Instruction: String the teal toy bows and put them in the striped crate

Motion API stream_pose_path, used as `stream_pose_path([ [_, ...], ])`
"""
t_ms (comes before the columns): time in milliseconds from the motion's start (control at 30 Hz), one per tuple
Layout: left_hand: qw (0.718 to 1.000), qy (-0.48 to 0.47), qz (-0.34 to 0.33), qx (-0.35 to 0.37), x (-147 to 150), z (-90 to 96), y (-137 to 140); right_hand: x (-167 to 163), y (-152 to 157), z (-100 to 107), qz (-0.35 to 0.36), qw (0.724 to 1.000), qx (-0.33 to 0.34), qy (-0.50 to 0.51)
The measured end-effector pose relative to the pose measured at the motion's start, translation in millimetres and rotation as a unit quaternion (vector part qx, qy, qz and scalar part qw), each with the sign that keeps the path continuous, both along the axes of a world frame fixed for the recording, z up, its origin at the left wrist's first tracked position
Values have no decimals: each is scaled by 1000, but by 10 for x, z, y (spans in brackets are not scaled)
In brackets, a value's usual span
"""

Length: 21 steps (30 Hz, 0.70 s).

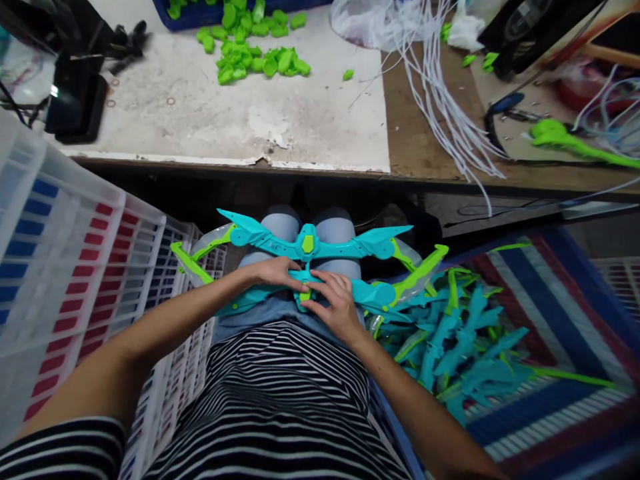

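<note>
Across my lap lie two teal plastic toy bows with lime-green tips. The farther toy bow [336, 248] rests over my knees, its green centre badge facing up. The nearer toy bow [373, 292] lies against my thighs, partly covered by my hands and forearms. My left hand [281, 272] is closed on the middle of the nearer bow from the left, thumb near its green centre piece [305, 294]. From the right, my right hand [336, 301] grips the same middle, with fingers and thumb around that green piece. What lies under the fingers is hidden.
A workbench [190, 127] runs ahead, with loose lime-green parts [263, 63], white cords [440, 100] and a black device [77, 100] on it. White plastic crates [120, 233] stand at my left. A heap of teal bow parts [465, 340] fills the right side on striped fabric [575, 307].
</note>
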<state>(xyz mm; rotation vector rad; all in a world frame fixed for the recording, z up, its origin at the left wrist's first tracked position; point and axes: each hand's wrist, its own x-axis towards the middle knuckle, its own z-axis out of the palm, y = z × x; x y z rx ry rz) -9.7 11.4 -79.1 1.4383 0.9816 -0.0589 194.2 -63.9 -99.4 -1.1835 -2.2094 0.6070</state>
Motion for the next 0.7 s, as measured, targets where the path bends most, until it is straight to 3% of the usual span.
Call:
stream_pose_path([
  [267, 998, 55, 0, 39, 69, 58, -24, 26, 71, 54, 44, 997, -9, -63],
  [500, 997, 43, 34, 46, 91, 3, -94, -63, 66, 52, -8, 993, -85, -81],
  [633, 991, 42, 10, 128, 112, 80, -184, -146, -29, 160, -28, 988, -95, -115],
  [700, 982, 63, 1, 176, 131, 171, -302, -120, -31, 282, -2, 988, -102, -114],
])
